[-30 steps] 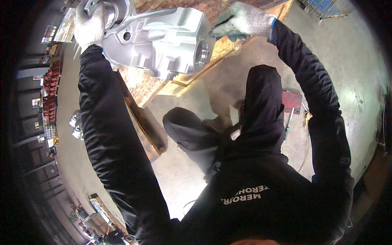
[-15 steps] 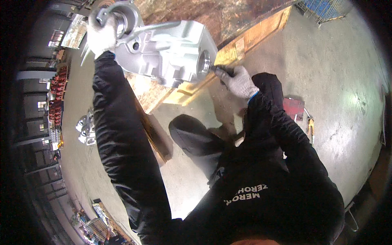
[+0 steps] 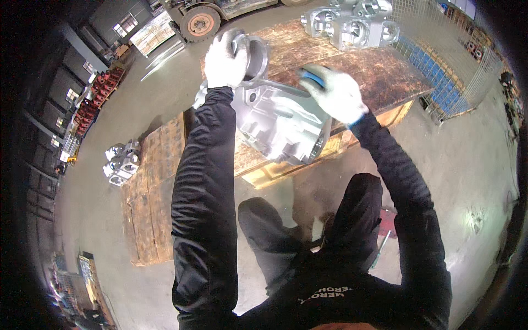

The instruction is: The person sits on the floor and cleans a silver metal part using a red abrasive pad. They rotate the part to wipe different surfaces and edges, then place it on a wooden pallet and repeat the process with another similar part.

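A large silver-grey metal casting (image 3: 280, 118) rests near the front edge of a worn wooden bench top (image 3: 352, 82). It has a round collar at its far left end and a bored opening at its right end. My gloved left hand (image 3: 225, 60) is closed around the collar's rim. Above the right part of the casting is my gloved right hand (image 3: 338, 96), its fingers curled around a small blue and dark item (image 3: 313, 78) whose kind I cannot make out. The glove hides most of that item, and whether it touches the casting is unclear.
Similar castings (image 3: 352, 25) stand at the bench's far side. A wire mesh cage (image 3: 440, 77) with blue panels is right of the bench. More castings (image 3: 122, 162) sit by a low wooden platform (image 3: 151, 198) at left. A vehicle wheel (image 3: 201, 23) shows at the back.
My right hand has moved from the casting's right end up over its top. My left hand stays on the collar. The view has shifted, showing more of the bench and background.
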The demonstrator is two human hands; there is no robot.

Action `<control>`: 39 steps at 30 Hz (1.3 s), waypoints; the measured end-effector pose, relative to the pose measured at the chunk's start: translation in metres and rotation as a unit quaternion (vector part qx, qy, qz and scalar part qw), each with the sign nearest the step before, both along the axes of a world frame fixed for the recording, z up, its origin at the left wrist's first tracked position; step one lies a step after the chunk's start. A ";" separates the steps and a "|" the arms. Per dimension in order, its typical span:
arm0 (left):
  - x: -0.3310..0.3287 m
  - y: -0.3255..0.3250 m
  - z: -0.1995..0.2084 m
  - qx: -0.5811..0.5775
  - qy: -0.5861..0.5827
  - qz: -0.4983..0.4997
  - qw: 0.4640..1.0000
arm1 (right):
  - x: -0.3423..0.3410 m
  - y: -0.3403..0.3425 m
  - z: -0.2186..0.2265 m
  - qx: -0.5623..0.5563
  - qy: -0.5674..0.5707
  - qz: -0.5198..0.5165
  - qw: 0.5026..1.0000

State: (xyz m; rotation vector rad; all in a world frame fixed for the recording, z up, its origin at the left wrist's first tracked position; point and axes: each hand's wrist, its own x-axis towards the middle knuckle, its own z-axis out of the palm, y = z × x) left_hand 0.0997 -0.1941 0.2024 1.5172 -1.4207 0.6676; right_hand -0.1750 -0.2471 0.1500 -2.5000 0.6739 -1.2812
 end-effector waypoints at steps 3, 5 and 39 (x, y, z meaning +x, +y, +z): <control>-0.006 0.003 0.002 0.015 0.015 -0.013 1.000 | 0.044 -0.030 0.015 -0.024 0.107 -0.004 0.994; -0.010 -0.007 0.002 0.001 0.015 -0.023 1.000 | 0.072 -0.076 -0.002 -0.056 0.131 -0.011 0.990; 0.028 -0.026 -0.021 0.022 0.236 -0.206 0.949 | 0.113 0.057 0.065 -0.042 0.311 -0.037 0.949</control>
